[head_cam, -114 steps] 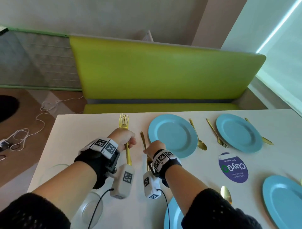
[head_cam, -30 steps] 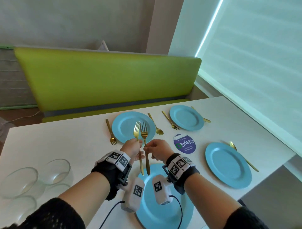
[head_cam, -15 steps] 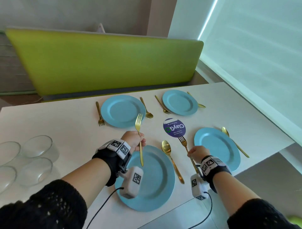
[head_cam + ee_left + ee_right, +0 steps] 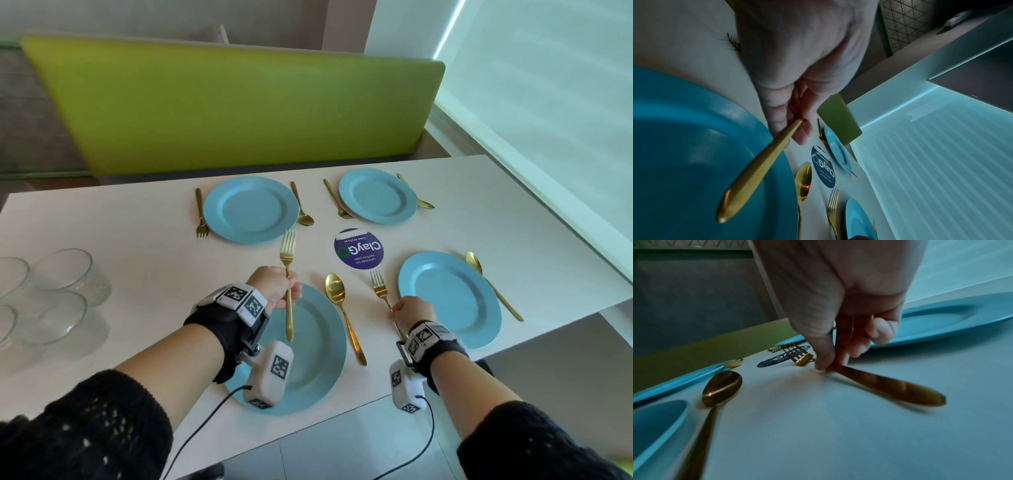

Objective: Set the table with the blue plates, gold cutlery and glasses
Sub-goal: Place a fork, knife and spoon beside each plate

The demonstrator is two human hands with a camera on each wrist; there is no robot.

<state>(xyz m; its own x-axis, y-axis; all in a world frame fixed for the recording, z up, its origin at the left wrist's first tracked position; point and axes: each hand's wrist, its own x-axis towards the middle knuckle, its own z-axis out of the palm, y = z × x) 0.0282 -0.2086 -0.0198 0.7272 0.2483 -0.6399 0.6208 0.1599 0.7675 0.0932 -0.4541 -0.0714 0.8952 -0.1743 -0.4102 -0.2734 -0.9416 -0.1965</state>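
Round purple sticker on the table reads "ClayGO"

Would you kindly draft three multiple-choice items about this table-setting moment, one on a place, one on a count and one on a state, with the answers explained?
1. Where does the purple round sticker lie?
A. on the table among the four plates
B. on the green bench
C. under the glasses

2. How many blue plates are on the table?
A. two
B. four
C. six

3. What is the left hand doing?
A. resting flat on the table
B. lifting a glass
C. holding a gold fork above the nearest plate

Answers:
1 A, the sticker sits on the tabletop with plates on all sides.
2 B, two plates lie by the bench and two nearer the person.
3 C, the fingers pinch the raised fork by its handle over the nearest plate, as the left wrist view also shows.
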